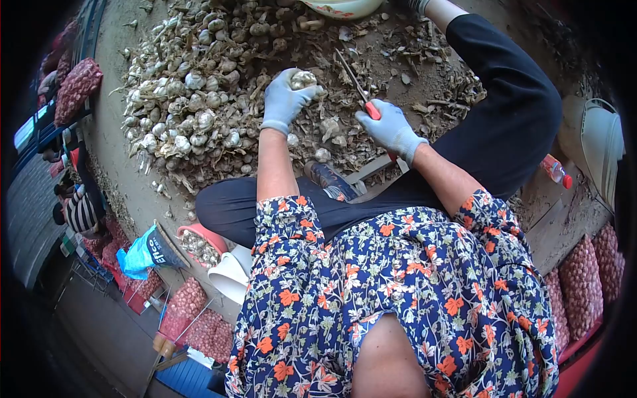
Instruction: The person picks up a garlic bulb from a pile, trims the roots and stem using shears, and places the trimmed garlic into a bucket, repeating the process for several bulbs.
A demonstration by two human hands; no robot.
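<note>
My left hand (285, 99), in a grey-blue glove, is closed around a garlic bulb (303, 79) held over the ground. My right hand (391, 129), gloved the same, grips the red handle of a pair of shears (358, 89) whose thin blades point up toward the garlic. A big pile of untrimmed garlic bulbs (192, 93) with stalks lies to the left of my left hand. Cut stalks and dry skins (431, 73) litter the ground beyond my right hand.
A bowl rim (342, 8) shows at the top. My shoe (330, 178) and dark-trousered legs lie below the hands. Mesh sacks of garlic (584, 285) stand right and lower left; a red sack (76, 86) is far left. A bottle (556, 170) lies right.
</note>
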